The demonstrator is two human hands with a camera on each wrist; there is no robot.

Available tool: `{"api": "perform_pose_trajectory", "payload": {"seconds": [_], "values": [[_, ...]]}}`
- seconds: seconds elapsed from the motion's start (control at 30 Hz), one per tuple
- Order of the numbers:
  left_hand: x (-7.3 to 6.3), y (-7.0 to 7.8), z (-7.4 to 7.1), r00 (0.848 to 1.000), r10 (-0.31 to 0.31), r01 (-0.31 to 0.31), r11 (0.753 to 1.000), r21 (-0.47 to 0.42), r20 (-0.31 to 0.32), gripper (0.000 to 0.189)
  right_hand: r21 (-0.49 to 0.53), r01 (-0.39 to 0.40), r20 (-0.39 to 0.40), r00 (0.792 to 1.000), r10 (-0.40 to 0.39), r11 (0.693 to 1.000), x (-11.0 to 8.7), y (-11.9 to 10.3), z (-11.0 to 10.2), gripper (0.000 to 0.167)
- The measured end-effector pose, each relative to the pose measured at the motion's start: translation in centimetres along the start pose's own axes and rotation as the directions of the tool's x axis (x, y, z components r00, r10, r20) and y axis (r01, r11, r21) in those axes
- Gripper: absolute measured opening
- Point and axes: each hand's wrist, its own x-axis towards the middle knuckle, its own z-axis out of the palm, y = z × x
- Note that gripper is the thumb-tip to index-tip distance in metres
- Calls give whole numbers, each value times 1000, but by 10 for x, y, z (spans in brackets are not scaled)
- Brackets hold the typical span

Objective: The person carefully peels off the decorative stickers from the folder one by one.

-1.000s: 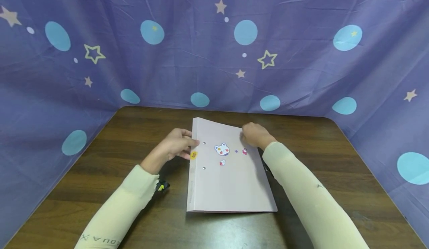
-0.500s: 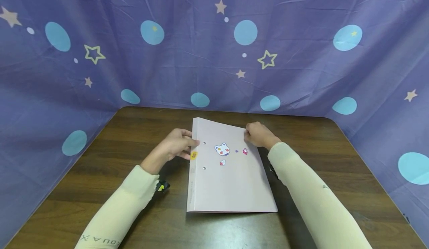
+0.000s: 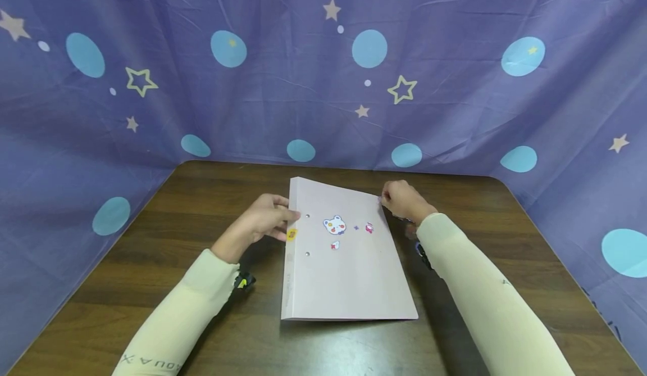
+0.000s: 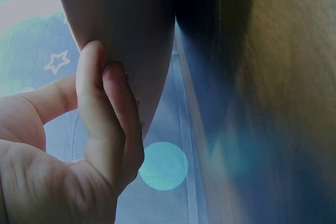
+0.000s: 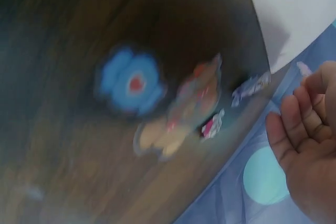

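A pale pink ring binder (image 3: pixel 349 280) with cartoon stickers and two metal rivets on its cover is in the middle of the table. My left hand (image 3: pixel 263 217) grips its spine, thumb on the cover and fingers along the side; in the left wrist view those fingers press against the binder (image 4: pixel 142 19). By the far right corner my right hand (image 3: pixel 406 200), fingers curled, pinches the end of a sticker strip. In the right wrist view the row, with a blue flower sticker (image 5: pixel 131 81) and a brown bear-like sticker (image 5: pixel 181 111), trails from the right hand (image 5: pixel 310 129) toward the wrist.
The dark wooden table (image 3: pixel 217 320) extends around the binder. Behind it hangs a purple-blue cloth (image 3: pixel 303 84) printed with stars and circles, right at the table's far edge. A small black device (image 3: pixel 245 281) is strapped at the left wrist.
My right hand has moved right, off the binder's upper right part to just beyond its corner; colourful stickers now show under it. The left hand and binder have stayed put.
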Motion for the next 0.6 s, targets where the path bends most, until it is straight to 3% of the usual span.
{"api": "perform_pose_trajectory", "payload": {"seconds": [0.13,0.3,0.4,0.6], "values": [[0,0,0,1000,-1,1,1000,0,-2,56,-114,-53,1,999,53,992,-5,7,-8,19],[0,0,0,1000,-2,2,1000,4,-9,57,-292,-77,21,996,87,953,-6,16,-12,18],[1,-1,0,1000,-4,4,1000,8,-13,56,-306,-75,54,994,96,949,-7,19,-10,14],[3,-2,0,1000,0,0,1000,8,-6,56,-219,-52,168,982,90,974,-12,21,-5,21]]}}
